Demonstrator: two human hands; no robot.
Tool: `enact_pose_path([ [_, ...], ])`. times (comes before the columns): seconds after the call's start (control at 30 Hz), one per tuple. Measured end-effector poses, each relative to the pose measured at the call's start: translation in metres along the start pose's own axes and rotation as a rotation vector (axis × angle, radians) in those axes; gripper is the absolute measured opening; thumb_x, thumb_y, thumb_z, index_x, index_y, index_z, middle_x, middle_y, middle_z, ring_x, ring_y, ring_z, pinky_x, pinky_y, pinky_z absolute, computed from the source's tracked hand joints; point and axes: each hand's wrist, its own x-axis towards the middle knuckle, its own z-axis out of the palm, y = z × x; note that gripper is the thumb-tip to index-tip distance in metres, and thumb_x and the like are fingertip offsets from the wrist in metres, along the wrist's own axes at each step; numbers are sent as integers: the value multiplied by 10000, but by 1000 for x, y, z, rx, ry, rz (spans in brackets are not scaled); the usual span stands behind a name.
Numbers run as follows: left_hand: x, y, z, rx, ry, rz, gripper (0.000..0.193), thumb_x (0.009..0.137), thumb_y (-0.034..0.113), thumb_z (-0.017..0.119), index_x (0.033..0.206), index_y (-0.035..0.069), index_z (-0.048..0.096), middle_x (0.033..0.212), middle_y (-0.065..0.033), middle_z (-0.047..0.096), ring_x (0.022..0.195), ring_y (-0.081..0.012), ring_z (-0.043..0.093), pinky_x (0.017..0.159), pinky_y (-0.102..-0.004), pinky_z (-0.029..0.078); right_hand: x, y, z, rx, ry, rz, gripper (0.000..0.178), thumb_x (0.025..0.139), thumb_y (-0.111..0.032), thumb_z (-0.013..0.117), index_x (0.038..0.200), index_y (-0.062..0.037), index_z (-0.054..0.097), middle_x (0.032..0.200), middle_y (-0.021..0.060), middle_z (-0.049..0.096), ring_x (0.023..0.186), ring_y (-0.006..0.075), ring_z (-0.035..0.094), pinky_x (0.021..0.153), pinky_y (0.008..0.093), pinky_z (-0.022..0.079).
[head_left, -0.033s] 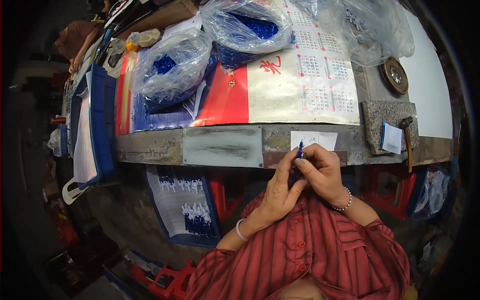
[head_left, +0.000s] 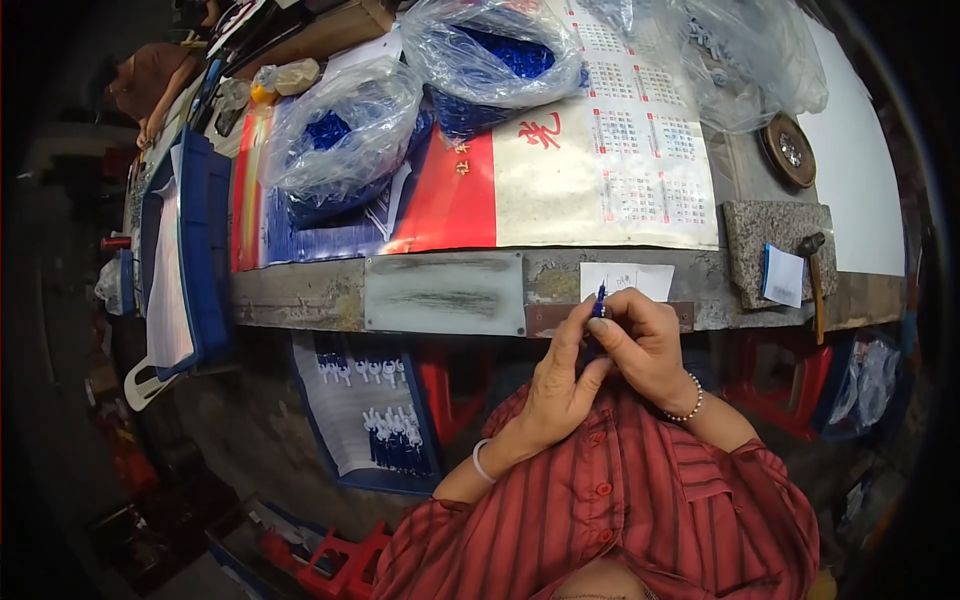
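In front of my chest, at the table's near edge, both hands meet around a small dark blue piece (head_left: pixel 600 298). It looks like plastic, with a thin pointed tip standing up and tiny pale spots on it; its lower part is hidden by fingers. My left hand (head_left: pixel 560 388) pinches it from the left, and my right hand (head_left: pixel 645 345) closes on it from the right, thumb against it. Just beyond the fingertips lies a white paper slip (head_left: pixel 640 280). Below the table, left of my arm, a blue tray (head_left: pixel 345 440) holds rows of blue-and-white pieces.
Two clear plastic bags (head_left: pixel 395 100) of blue pieces stand on a calendar sheet (head_left: pixel 550 190). Right are a stone block (head_left: pixel 745 225), a hammer (head_left: pixel 817 290) and a round dish (head_left: pixel 775 160). A blue crate (head_left: pixel 208 220) stands left; another person (head_left: pixel 150 85) sits far left.
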Motion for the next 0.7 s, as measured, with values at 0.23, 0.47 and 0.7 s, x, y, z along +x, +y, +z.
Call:
enact_pose_path([
  [0.23, 5, -1, 5, 133, 28, 118, 548, 855, -42, 522, 1369, -7, 333, 1173, -192, 522, 1055, -306, 543, 891, -323, 425, -2, -6, -1, -469, 101, -314, 137, 865, -110, 578, 801, 4, 536, 638, 125, 515, 511, 259, 507, 469, 312, 389],
  [0.47, 3, 1, 13, 61, 146, 70, 551, 839, -47, 520, 1360, -5, 348, 1040, -180, 563, 810, -260, 601, 749, -321, 478, -2, -4, -16, -146, 64, 17, 175, 912, -143, 516, 841, 16, 534, 682, 112, 543, 551, 194, 518, 507, 301, 403],
  [0.7, -6, -7, 13, -83, 76, -158, 473, 891, 31, 490, 1323, -95, 345, 1207, -226, 529, 965, -252, 596, 859, -308, 454, 2, 13, -8, -342, 78, -196, 93, 834, -64, 595, 850, 10, 541, 722, 150, 538, 603, 312, 552, 519, 345, 429],
])
